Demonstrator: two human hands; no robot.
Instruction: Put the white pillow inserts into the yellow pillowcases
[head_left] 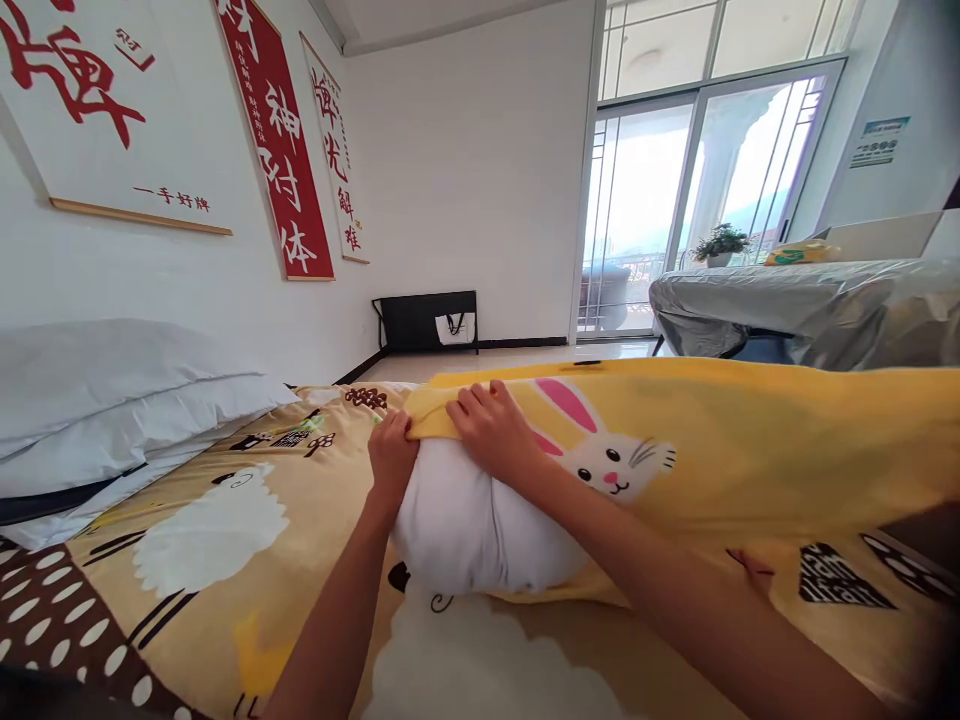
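Observation:
A white pillow (480, 530) lies on the bed with its near end showing from a yellow pillowcase (720, 440) printed with a white rabbit. The case stretches far to the right over the bed. At the left corner of its opening, my left hand (393, 460) has its fingers closed on the yellow edge. My right hand (495, 435) grips the same edge a little to the right, above the pillow's top. How far the pillow reaches inside the case is hidden by the cloth.
The bed sheet (322, 520) is tan with sheep prints. White pillows (135, 400) are stacked at the left by the wall. A plastic-covered table (795, 295) stands at the right before glass doors. A black folded item (420, 320) leans by the far wall.

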